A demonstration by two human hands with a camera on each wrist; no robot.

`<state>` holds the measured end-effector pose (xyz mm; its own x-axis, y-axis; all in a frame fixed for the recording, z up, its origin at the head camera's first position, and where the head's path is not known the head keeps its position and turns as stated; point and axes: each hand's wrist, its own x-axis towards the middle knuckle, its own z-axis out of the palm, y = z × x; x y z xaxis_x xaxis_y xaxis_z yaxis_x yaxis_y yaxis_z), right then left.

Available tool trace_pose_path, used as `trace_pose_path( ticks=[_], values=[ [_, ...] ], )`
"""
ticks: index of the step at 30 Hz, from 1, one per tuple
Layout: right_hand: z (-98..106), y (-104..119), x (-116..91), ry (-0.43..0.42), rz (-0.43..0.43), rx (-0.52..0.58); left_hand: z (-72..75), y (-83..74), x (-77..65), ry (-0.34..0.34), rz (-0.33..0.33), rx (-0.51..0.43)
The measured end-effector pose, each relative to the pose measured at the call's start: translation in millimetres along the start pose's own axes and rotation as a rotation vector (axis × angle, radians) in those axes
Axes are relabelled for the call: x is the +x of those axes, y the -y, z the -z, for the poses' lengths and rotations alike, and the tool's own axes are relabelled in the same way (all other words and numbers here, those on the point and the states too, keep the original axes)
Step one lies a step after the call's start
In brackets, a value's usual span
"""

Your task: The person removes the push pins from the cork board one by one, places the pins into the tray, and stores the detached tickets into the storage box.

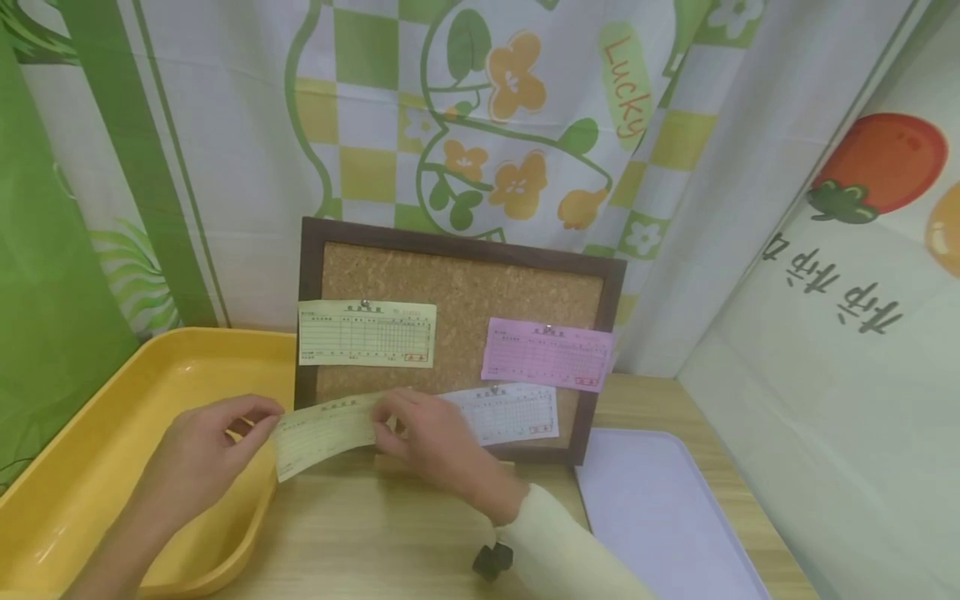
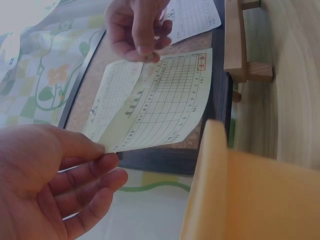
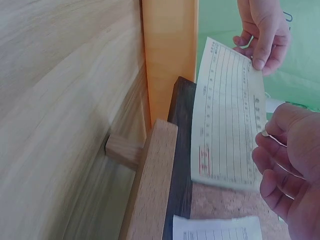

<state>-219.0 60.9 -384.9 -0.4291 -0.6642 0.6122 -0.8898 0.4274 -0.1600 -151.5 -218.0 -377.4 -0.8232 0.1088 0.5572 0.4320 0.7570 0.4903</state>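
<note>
A pale yellow receipt slip [image 1: 322,435] hangs in front of the lower left of a dark-framed corkboard [image 1: 465,279]. My left hand [image 1: 202,458] pinches its left end between thumb and forefinger, the other fingers loosely bent. At the top edge, towards the right end, the thumb and forefinger of my right hand [image 1: 438,433] pinch the slip; whether a pin sits there too I cannot tell. Another yellow slip [image 1: 367,337] is pinned above it. To the right, a pink slip [image 1: 547,356] and a white slip [image 1: 521,417] are pinned, the white one partly behind my right hand.
A deep yellow tray [image 1: 217,335] stands at the left, its rim beside the board. On the right lies a flat lavender tray [image 1: 660,500]. A wooden stand [image 3: 150,185] runs along the board's bottom edge. Patterned curtains [image 1: 367,50] hang behind.
</note>
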Motion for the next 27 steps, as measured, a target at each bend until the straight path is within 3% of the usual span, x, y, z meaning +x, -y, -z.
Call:
trace_pose_path(
  ticks=[6, 20, 27],
  values=[
    [10, -5, -12, 0.016, -0.062, -0.048, 5.6, 3.8, -4.0, -0.021, 0.009, 0.011],
    [46, -12, -48, 0.098, -0.232, -0.014, 17.0, 8.6, -10.8, -0.039, 0.019, 0.012],
    [62, -20, -68, 0.105, -0.292, -0.071, 21.2, 13.8, -13.4, -0.035, 0.033, 0.009]
  ],
)
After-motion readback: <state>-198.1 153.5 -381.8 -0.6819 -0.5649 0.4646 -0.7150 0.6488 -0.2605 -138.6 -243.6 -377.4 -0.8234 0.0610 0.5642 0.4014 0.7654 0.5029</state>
